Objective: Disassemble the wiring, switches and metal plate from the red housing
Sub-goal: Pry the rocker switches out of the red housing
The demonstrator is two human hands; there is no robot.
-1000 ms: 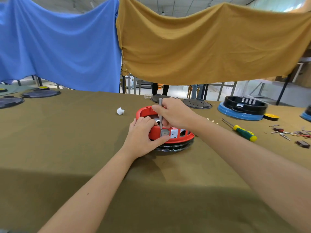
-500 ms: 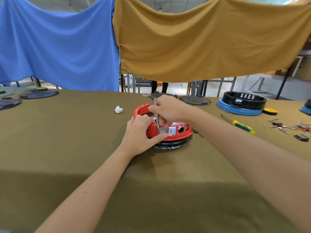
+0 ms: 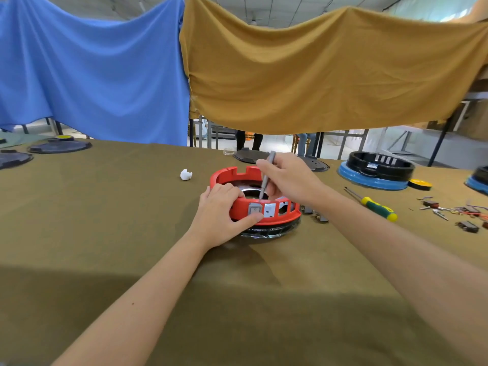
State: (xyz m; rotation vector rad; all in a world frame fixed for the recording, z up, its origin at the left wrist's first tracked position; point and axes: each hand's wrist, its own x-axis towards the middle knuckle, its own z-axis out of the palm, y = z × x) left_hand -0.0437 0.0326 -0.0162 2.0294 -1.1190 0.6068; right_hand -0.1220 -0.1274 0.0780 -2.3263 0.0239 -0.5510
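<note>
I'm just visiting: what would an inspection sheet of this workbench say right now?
Surface: table under olive cloth.
Job's things: red housing on a black base; grey switch in its front wall.
Clutter: green-and-yellow screwdriver, white scrap, loose small parts, black-and-blue unit.
Hands: left hand grips the housing; right hand holds a thin grey tool, tip just behind the switch.
Cables: loose wires at far right.
Surroundings: blue sheet and mustard sheet hung behind.
</note>
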